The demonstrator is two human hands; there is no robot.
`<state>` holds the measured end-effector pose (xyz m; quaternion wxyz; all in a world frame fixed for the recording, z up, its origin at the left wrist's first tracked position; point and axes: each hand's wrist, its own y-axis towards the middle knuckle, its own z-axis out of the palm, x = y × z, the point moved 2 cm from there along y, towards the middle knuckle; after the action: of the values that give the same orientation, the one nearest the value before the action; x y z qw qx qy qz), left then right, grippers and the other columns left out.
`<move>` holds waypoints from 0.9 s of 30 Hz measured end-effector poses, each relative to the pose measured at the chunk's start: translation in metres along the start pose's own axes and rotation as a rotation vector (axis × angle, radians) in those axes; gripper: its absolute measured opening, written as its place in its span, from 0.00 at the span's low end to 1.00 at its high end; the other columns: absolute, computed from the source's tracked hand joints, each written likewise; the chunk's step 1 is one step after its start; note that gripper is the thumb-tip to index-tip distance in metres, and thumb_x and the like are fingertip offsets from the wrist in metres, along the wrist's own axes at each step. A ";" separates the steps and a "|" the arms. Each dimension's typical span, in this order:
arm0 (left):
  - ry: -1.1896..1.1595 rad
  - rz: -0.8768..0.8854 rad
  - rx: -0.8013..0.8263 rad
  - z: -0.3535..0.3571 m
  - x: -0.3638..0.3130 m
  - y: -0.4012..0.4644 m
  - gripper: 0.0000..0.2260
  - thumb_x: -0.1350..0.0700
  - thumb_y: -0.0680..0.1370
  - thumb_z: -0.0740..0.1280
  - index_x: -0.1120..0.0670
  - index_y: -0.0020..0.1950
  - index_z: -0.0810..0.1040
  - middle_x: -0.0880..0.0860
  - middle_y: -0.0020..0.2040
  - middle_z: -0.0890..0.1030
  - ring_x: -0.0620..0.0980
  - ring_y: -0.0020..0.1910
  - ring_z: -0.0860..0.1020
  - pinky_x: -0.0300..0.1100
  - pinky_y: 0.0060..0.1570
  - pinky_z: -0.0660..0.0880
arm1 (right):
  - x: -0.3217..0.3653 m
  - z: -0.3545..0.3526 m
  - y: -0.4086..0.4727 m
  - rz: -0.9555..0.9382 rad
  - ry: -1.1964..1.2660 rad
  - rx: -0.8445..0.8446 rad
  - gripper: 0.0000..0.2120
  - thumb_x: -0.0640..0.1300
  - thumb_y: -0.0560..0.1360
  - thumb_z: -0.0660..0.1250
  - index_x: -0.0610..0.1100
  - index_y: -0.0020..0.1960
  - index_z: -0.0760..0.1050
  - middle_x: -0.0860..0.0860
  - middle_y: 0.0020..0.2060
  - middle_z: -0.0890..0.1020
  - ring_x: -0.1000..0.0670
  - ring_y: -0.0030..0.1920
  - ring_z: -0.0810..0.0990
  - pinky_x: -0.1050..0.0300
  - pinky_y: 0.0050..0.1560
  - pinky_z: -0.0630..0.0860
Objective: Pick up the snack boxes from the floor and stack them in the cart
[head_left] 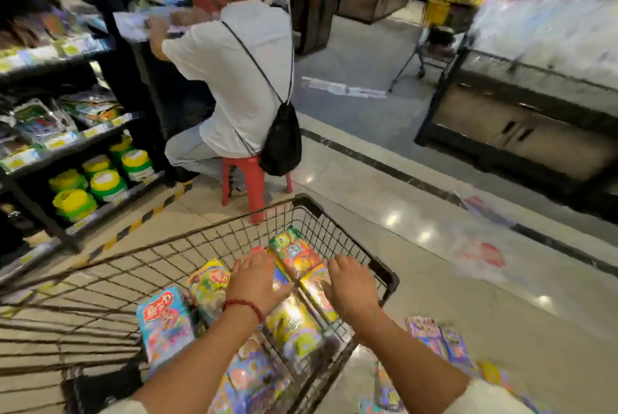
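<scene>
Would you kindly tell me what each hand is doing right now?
Left hand: open, fingers straight, resting on the snack boxes in the cart.
Right hand: open, fingers spread over the boxes, holding nothing.

A wire cart (334, 233) is standing on the glossy tiled floor (418, 213), carrying colourful snack boxes (294, 323), while more boxes (438, 340) are lying on the floor just beside it and a red stool (254, 176) is standing ahead.
</scene>
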<state>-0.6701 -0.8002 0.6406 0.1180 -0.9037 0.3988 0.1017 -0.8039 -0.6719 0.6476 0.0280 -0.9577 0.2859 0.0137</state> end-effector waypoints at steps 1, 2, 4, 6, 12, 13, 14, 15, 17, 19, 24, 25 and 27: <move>0.018 0.054 -0.003 -0.002 -0.018 0.003 0.30 0.33 0.70 0.61 0.48 0.66 0.69 0.51 0.66 0.72 0.52 0.66 0.69 0.47 0.65 0.64 | -0.016 -0.006 -0.007 0.034 -0.020 -0.028 0.18 0.56 0.61 0.75 0.46 0.44 0.78 0.49 0.39 0.80 0.46 0.40 0.80 0.52 0.33 0.75; 0.043 0.109 -0.005 -0.004 -0.038 0.005 0.28 0.34 0.71 0.62 0.48 0.65 0.69 0.50 0.65 0.72 0.52 0.66 0.69 0.47 0.65 0.64 | -0.031 -0.010 -0.015 0.073 -0.030 -0.033 0.16 0.55 0.62 0.75 0.47 0.44 0.78 0.50 0.40 0.80 0.46 0.42 0.80 0.52 0.34 0.75; 0.109 0.235 -0.003 -0.005 -0.079 0.006 0.27 0.35 0.73 0.61 0.49 0.65 0.68 0.50 0.65 0.72 0.52 0.66 0.68 0.46 0.64 0.64 | -0.058 -0.019 -0.036 0.138 -0.012 -0.030 0.12 0.52 0.66 0.71 0.47 0.47 0.78 0.50 0.44 0.79 0.45 0.47 0.80 0.51 0.39 0.75; 0.151 0.357 0.003 -0.001 -0.118 0.003 0.28 0.35 0.72 0.60 0.50 0.65 0.69 0.51 0.64 0.72 0.53 0.65 0.69 0.46 0.63 0.64 | -0.087 -0.024 -0.057 0.179 0.007 -0.066 0.13 0.51 0.69 0.69 0.47 0.51 0.77 0.49 0.48 0.78 0.44 0.51 0.78 0.50 0.44 0.75; 0.217 0.605 0.073 0.034 -0.235 -0.017 0.31 0.33 0.71 0.58 0.50 0.67 0.67 0.51 0.65 0.71 0.53 0.65 0.68 0.49 0.65 0.63 | -0.182 -0.013 -0.131 0.324 -0.095 -0.091 0.20 0.55 0.51 0.79 0.49 0.38 0.77 0.51 0.35 0.79 0.48 0.36 0.79 0.55 0.31 0.74; 0.219 0.626 0.091 0.041 -0.252 -0.021 0.33 0.32 0.70 0.56 0.50 0.68 0.66 0.51 0.65 0.71 0.53 0.66 0.68 0.50 0.66 0.62 | -0.198 -0.009 -0.144 0.344 -0.101 -0.102 0.21 0.54 0.49 0.79 0.49 0.36 0.77 0.51 0.34 0.78 0.48 0.35 0.79 0.55 0.30 0.74; 0.217 0.642 0.114 0.049 -0.268 -0.026 0.34 0.31 0.69 0.55 0.50 0.69 0.65 0.51 0.66 0.70 0.53 0.66 0.67 0.51 0.66 0.61 | -0.213 -0.005 -0.157 0.362 -0.103 -0.109 0.21 0.54 0.49 0.79 0.49 0.36 0.77 0.51 0.33 0.78 0.48 0.34 0.79 0.55 0.29 0.74; 0.214 0.658 0.126 0.057 -0.284 -0.031 0.34 0.31 0.70 0.56 0.49 0.69 0.65 0.51 0.66 0.70 0.53 0.66 0.68 0.51 0.67 0.61 | -0.227 0.000 -0.170 0.377 -0.094 -0.109 0.20 0.53 0.49 0.80 0.48 0.36 0.76 0.51 0.33 0.77 0.48 0.34 0.79 0.55 0.28 0.74; 0.214 0.683 0.154 0.074 -0.312 -0.040 0.32 0.33 0.71 0.59 0.49 0.69 0.65 0.51 0.66 0.71 0.53 0.65 0.69 0.50 0.66 0.63 | -0.255 0.012 -0.197 0.432 -0.058 -0.093 0.20 0.52 0.49 0.80 0.48 0.36 0.76 0.51 0.32 0.77 0.48 0.33 0.78 0.55 0.27 0.74; 0.206 0.689 0.197 0.093 -0.336 -0.050 0.32 0.32 0.70 0.58 0.50 0.69 0.66 0.51 0.65 0.71 0.53 0.64 0.70 0.48 0.63 0.65 | -0.280 0.030 -0.221 0.479 -0.021 -0.064 0.22 0.51 0.47 0.80 0.48 0.37 0.78 0.50 0.33 0.78 0.47 0.33 0.79 0.54 0.26 0.74; 0.209 0.633 0.313 0.162 -0.365 -0.071 0.38 0.30 0.64 0.49 0.49 0.67 0.69 0.50 0.62 0.74 0.54 0.62 0.73 0.46 0.58 0.67 | -0.324 0.099 -0.274 0.558 0.121 0.063 0.24 0.54 0.47 0.81 0.47 0.40 0.81 0.50 0.34 0.80 0.48 0.34 0.81 0.56 0.28 0.75; 0.219 0.606 0.350 0.179 -0.363 -0.076 0.37 0.30 0.66 0.52 0.49 0.69 0.68 0.51 0.64 0.74 0.54 0.63 0.72 0.47 0.59 0.67 | -0.328 0.115 -0.285 0.562 0.154 0.093 0.23 0.54 0.47 0.82 0.47 0.39 0.80 0.51 0.34 0.80 0.48 0.33 0.81 0.56 0.27 0.75; 0.239 0.558 0.435 0.210 -0.359 -0.086 0.39 0.30 0.67 0.56 0.50 0.72 0.64 0.51 0.67 0.72 0.54 0.65 0.70 0.46 0.61 0.67 | -0.335 0.145 -0.301 0.577 0.198 0.146 0.23 0.53 0.47 0.82 0.47 0.38 0.79 0.51 0.33 0.79 0.48 0.32 0.81 0.56 0.26 0.75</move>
<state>-0.8620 -0.4324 0.5518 0.2277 -0.7196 0.6529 -0.0633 -0.9204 -0.2279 0.5308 0.0637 -0.8292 0.5475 -0.0929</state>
